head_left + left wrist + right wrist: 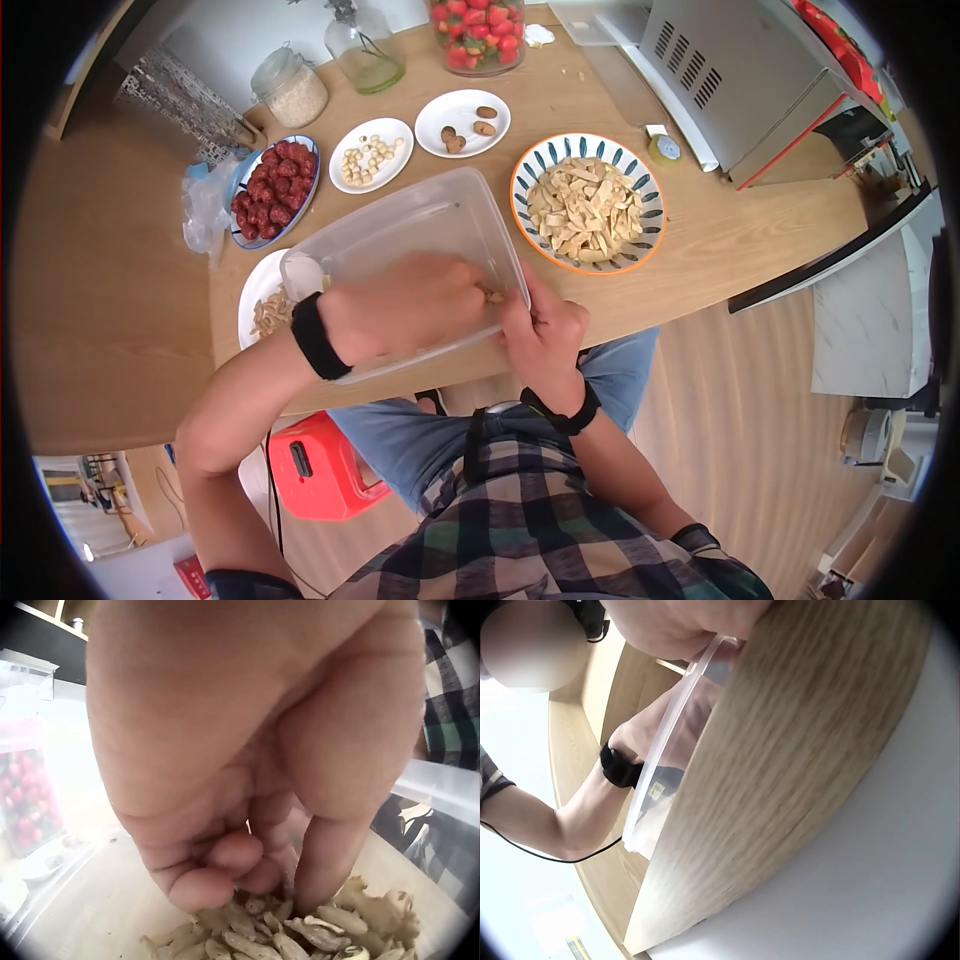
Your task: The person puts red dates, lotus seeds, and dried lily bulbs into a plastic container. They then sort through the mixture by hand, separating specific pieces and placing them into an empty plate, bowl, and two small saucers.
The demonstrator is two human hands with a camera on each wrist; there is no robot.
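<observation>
A clear plastic container [410, 215] sits at the table's near edge, overlapping a white plate [252, 285]. My left hand [410, 305] reaches down inside it, blurred in the head view. In the left wrist view, its fingers are curled and its thumb and fingertips pinch into a pile of pale dried slices [255, 941] at the container's bottom. My right hand [545, 330] grips the container's right corner, with the thumb at the rim; in the right wrist view the container's rim [664, 750] runs down from that hand.
An orange-rimmed bowl [520, 205] of pale slices stands to the right. Behind are a plate of dark red dates [272, 190], a plate of whitish seeds [370, 155], a plate with a few brown nuts [485, 128], glass jars [290, 90] and a tub of strawberries [478, 35].
</observation>
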